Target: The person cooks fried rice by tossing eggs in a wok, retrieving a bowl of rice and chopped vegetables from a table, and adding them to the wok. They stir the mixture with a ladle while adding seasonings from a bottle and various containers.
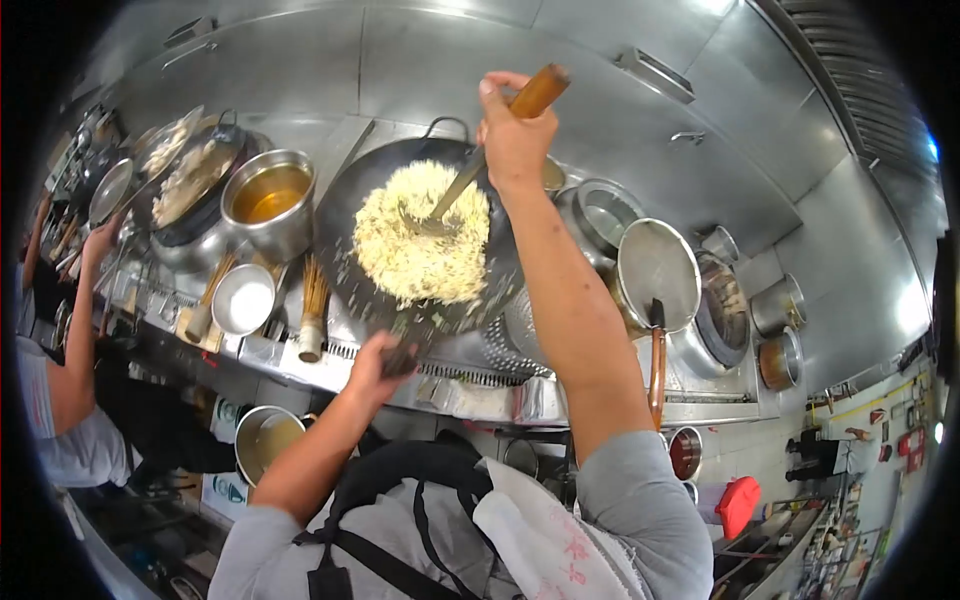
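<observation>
A large dark wok (345, 215) stands on the range in front of me, holding a heap of pale yellow fried rice (420, 270) with small green bits. My right hand (515, 140) is closed around the wooden handle of a wok spatula (462, 188), raised above the wok's right side. Its metal head is partly sunk in the rice, so its exact shape is hard to make out. At the near rim, my left hand (372, 368) grips the wok handle (400, 360), which is dark and slightly blurred. A loop handle (447, 122) shows on the far rim.
Left of the wok stand a pot of amber liquid (270, 200), a white bowl (243, 300) and bamboo brushes (312, 310). A strainer (660, 275) and metal pots (605, 215) are on the right. A co-worker's arm (85, 300) works at far left.
</observation>
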The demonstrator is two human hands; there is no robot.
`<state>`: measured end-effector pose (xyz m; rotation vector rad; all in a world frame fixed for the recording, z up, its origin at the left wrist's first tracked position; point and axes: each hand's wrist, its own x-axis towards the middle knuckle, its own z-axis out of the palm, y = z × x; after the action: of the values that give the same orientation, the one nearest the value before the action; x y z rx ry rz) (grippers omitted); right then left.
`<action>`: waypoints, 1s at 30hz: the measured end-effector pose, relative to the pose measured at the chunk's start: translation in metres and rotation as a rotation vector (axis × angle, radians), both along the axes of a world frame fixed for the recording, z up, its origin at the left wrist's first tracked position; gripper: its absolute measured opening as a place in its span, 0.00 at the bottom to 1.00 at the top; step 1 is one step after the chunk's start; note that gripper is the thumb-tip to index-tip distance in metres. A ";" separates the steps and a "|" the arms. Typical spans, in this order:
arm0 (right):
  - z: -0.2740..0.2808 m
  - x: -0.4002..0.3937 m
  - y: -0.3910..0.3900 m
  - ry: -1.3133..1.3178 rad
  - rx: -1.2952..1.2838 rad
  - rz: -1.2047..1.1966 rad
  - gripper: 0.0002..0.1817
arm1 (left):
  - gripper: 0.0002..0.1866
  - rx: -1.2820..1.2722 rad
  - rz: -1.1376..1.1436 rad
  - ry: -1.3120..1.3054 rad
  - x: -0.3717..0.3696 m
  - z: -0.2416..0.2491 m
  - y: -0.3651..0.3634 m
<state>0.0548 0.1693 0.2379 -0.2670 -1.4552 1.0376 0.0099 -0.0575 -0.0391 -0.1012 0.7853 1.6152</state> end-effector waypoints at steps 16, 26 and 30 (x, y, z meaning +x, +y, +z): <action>0.063 0.021 -0.034 0.061 -0.112 0.060 0.11 | 0.09 -0.080 -0.093 0.012 0.021 0.072 -0.040; 0.049 -0.003 0.004 0.036 -0.004 -0.079 0.10 | 0.10 0.027 -0.087 0.009 0.007 0.016 -0.014; 0.135 0.007 0.007 -0.003 -0.063 -0.096 0.11 | 0.04 0.013 0.066 0.032 0.004 0.047 0.026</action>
<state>0.0617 0.1763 0.3733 -0.3805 -1.4006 1.0067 0.0141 -0.0314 0.0079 -0.0933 0.8031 1.6875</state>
